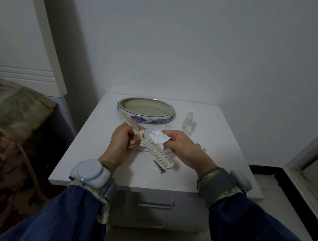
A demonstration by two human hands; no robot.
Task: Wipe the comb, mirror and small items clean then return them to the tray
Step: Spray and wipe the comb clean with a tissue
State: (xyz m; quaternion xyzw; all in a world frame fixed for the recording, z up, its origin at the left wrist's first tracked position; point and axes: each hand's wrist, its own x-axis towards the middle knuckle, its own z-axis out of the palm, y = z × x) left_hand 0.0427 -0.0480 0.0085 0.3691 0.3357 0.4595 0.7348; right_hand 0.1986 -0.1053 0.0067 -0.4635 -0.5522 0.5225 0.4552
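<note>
a home bedroom: white bedside cabinet (205, 150) beside a bed with patterned bedding (6, 144).

The view is dim and bluish-grey, with soft, even light and faint shadows. The wide lens bends the edges, curving the door frame (45, 37). The centre stays fairly sharp, slightly grainy.
</note>
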